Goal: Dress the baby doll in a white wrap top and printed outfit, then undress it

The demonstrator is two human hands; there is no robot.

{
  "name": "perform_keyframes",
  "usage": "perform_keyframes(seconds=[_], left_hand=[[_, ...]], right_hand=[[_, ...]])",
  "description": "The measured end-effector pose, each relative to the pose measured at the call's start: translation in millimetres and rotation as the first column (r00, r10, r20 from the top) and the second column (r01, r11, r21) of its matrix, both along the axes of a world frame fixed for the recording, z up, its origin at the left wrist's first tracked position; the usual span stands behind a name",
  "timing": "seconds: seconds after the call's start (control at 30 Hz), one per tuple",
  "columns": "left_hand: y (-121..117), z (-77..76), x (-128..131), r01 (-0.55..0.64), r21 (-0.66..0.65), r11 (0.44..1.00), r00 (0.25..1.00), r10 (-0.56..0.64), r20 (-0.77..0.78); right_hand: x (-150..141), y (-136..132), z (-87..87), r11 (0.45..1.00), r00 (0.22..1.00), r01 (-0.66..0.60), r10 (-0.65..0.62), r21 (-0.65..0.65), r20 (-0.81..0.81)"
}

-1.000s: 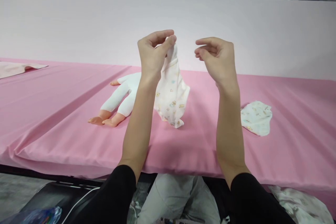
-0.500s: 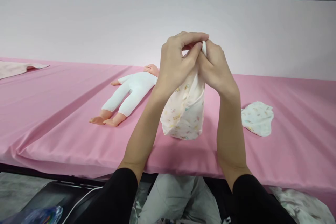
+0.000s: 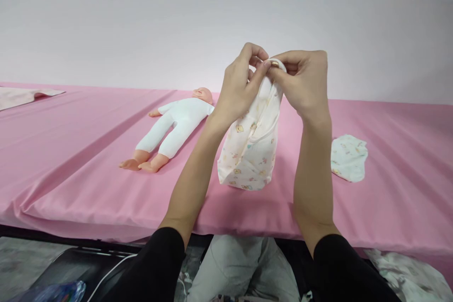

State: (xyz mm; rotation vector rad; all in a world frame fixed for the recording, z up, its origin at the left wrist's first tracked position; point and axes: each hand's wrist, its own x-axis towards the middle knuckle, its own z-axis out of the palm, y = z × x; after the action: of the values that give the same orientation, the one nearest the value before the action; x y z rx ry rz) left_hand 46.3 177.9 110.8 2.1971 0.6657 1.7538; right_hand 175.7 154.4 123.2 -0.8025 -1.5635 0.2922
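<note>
A cream baby cloth piece (image 3: pixel 247 151) printed with small bears hangs in front of me, its lower end near the pink bed surface. My left hand (image 3: pixel 244 78) pinches its upper edge between thumb and fingers. On the other side of that edge, my right hand (image 3: pixel 306 80) also grips it, thumb below and fingers above. A white rim with a small gold-brown spot shows between the fingertips; what the spot is I cannot make out. To the left lies a baby doll (image 3: pixel 184 115) in a white suit, on its back, its head partly beyond my left forearm.
A small printed cloth piece (image 3: pixel 349 158), possibly a cap, lies right of my right forearm. At the far left is a pale pink cloth (image 3: pixel 21 96). A low white wall (image 3: pixel 141 37) stands behind the pink bed cover (image 3: pixel 88 188). Crumpled fabric (image 3: pixel 410 273) sits below the front edge.
My right hand has turned and shifted right and slightly away from the left, exposing the cloth's top rim. The cloth's top has tipped right. My left hand keeps its pinch.
</note>
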Motion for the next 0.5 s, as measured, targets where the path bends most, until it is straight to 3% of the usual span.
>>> perform_keyframes(seconds=[0.1,0.27,0.4,0.5], left_hand=[[-1,0.1,-5,0.102,-0.194,0.976,0.995,-0.103,0.002],[-9,3.8,-14,0.280,-0.397,0.874,0.954,-0.300,0.013],[-11,6.8,-18,0.284,-0.381,0.880,0.923,-0.359,-0.140],[-9,8.6,-25,0.242,-0.307,0.920,0.925,-0.315,-0.214]], right_hand=[[6,5,0.0,0.990,0.993,-0.108,0.103,-0.093,-0.064],[10,11,1.8,0.959,0.961,-0.236,0.205,-0.159,-0.187],[11,11,3.9,0.927,0.919,-0.344,0.300,-0.148,-0.256],[17,10,4.8,0.936,0.924,-0.311,0.256,-0.165,-0.285]])
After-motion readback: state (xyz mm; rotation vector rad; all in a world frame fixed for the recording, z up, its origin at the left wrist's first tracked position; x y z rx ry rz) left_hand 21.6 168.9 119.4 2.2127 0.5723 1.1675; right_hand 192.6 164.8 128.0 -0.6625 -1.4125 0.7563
